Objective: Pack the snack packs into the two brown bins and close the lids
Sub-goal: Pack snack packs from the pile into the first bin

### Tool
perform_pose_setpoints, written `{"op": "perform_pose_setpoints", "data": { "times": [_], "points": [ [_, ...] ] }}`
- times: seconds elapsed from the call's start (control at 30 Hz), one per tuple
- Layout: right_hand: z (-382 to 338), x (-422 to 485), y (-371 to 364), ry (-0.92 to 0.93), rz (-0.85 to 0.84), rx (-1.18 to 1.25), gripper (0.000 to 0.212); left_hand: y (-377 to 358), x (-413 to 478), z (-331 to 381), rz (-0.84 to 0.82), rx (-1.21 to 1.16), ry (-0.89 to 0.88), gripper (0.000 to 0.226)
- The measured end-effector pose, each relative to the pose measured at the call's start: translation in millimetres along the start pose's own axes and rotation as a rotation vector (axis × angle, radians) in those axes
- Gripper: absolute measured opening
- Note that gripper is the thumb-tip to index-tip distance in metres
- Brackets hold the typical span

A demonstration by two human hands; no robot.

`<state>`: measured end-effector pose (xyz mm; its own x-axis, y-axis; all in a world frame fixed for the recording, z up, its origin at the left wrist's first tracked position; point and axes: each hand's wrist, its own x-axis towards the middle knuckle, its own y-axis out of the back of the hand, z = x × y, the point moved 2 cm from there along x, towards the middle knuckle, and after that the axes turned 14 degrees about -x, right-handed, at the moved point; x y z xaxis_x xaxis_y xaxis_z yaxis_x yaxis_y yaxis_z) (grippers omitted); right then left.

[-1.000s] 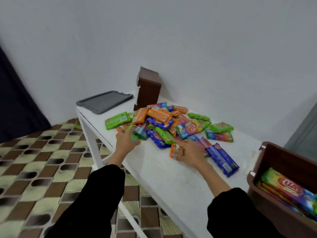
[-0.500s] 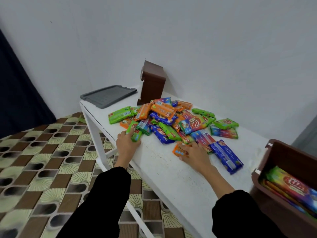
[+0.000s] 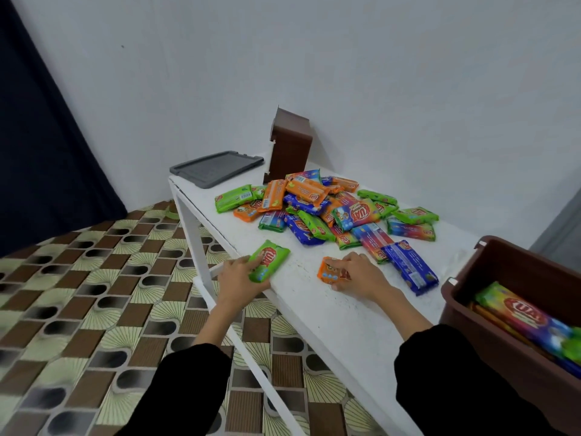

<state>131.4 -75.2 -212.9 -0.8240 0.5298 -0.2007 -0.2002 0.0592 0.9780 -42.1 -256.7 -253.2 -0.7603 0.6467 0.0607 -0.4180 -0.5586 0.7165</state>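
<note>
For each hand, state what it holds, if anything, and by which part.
Left hand grips a green snack pack by its near end; right hand pinches an orange snack pack at its right end.

The left hand (image 3: 238, 279) drew the green pack (image 3: 269, 260) out of the pile (image 3: 323, 209) toward the near edge of the table (image 3: 314, 305). The right hand (image 3: 361, 276) drew the orange pack (image 3: 329, 272) likewise. Both packs ended apart from the pile.

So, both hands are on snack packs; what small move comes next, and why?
Probably carry the small orange snack pack in the right hand into the open brown plastic bin at its side; then the green snack pack in the left hand.
</note>
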Motion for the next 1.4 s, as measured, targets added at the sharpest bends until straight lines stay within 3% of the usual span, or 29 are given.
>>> {"op": "perform_pose_setpoints", "data": {
  "times": [0.17,0.33,0.53,0.73,0.9,1.1,1.3,1.4],
  "points": [
    [3.6,-7.8,0.0,0.023,-0.023,-0.009,0.062,-6.5,2.4,32.0,-0.107,0.129,-0.023,0.06],
    [3.4,-13.6,0.8,-0.049,0.007,0.018,0.064,-10.5,8.2,45.3,-0.025,0.099,0.043,0.051],
    [9.0,-22.0,21.3,-0.121,0.16,0.071,0.062,-7.2,9.8,67.5,-0.025,-0.141,0.105,0.051],
    [34.2,-42.1,86.9,-0.231,0.454,0.097,0.052,14.8,12.2,154.3,-0.04,-0.215,-0.189,0.052],
    [82.8,-82.0,130.2,-0.321,0.541,0.099,0.057,31.6,12.0,230.2,-0.098,-0.214,-0.426,0.05],
    [149.8,-159.7,137.1,-0.498,0.484,0.051,0.063,-7.4,3.9,298.2,-0.285,-0.207,-0.609,0.05],
    [197.4,-229.4,105.6,-0.661,0.322,0.037,0.07,-80.4,-28.6,361.5,-0.502,-0.139,-0.881,0.049],
    [212.3,-255.6,84.6,-0.741,0.229,0.048,0.077,-114.9,-47.2,383.8,-0.704,-0.084,-1.01,0.051]
  ]
}}
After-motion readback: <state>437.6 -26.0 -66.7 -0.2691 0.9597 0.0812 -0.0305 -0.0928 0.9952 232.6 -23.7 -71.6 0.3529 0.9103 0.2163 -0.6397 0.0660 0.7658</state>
